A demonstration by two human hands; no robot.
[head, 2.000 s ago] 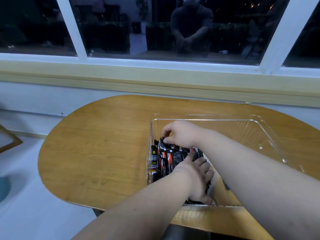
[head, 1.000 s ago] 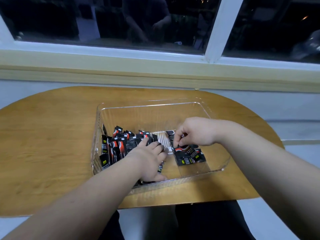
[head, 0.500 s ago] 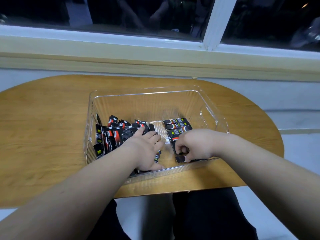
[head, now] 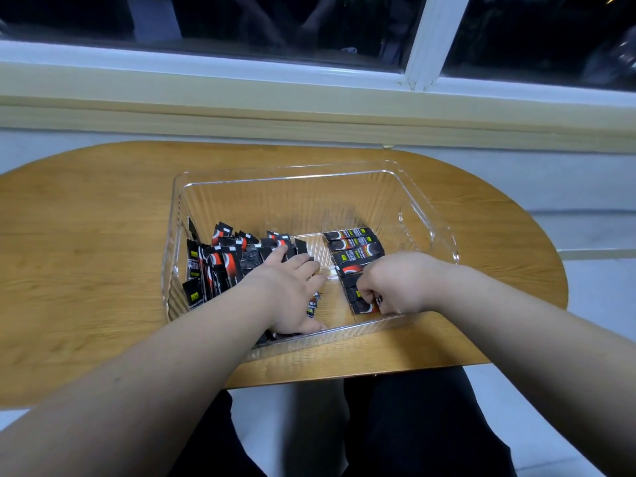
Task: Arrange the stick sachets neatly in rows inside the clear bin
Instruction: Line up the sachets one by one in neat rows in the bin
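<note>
A clear ribbed bin (head: 426, 215) sits on the wooden table. Its left half holds a leaning bundle of black-and-red stick sachets (head: 220, 266). My left hand (head: 289, 294) lies flat against that bundle with fingers straight. On the right of the bin floor, several sachets lie flat in a row (head: 354, 246), one behind the other. My right hand (head: 392, 280) is curled over the near end of that row, fingertips pinching a sachet (head: 364, 306) close to the front wall.
The oval wooden table (head: 86, 253) stands against a wall under a window sill (head: 309, 108). The bin's far half is bare plastic. My dark-clad legs (head: 413, 425) show below the table's near edge.
The view has swung from left to centred on the bin. My right hand left the bundle, moved right, then pulled back along the flat row to its near end. The left hand stayed on the bundle.
</note>
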